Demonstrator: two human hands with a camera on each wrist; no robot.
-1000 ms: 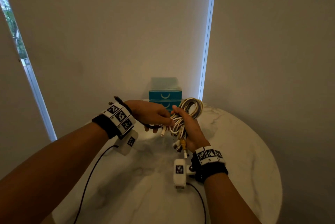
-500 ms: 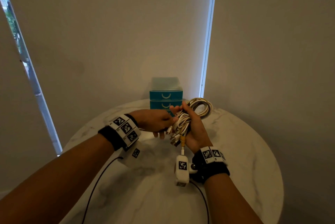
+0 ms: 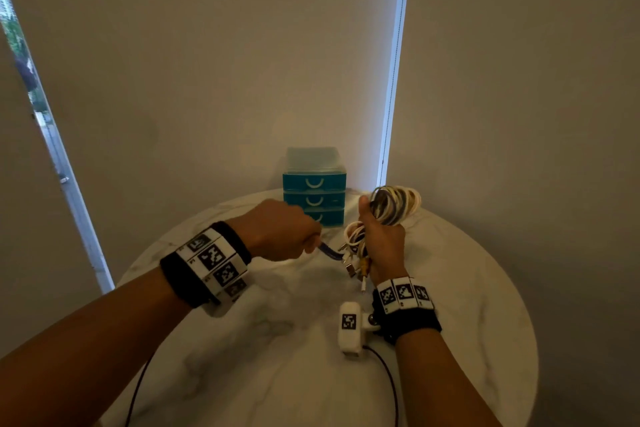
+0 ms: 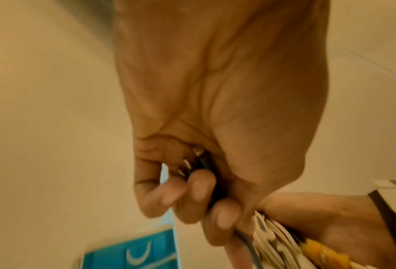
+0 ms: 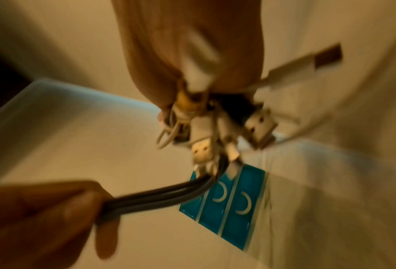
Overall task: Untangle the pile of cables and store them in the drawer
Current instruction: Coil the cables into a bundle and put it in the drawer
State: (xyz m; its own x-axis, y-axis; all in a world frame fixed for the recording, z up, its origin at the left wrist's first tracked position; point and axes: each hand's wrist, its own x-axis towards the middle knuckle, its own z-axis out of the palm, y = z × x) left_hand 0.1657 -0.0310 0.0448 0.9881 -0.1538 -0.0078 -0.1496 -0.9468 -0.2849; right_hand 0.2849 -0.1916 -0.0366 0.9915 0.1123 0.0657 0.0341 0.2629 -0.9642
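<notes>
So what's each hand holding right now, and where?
Right hand grips the cable bundle mid-coil; left hand grips the dark cable where it leaves the bundle.

the head view looks forward and down from above onto a round marble table [image 3: 467, 288], both forearms reaching away from it, blinds behind. the left wrist view sits very close under the left hand [image 4: 215, 109], looking along the palm to its fingers. the right wrist view sits likewise close under the right hand [image 5: 187, 45]. all three share the teal drawer unit [image 3: 314, 196] and the cable bundle [image 3: 394, 207], and each wrist view catches the other hand.
</notes>
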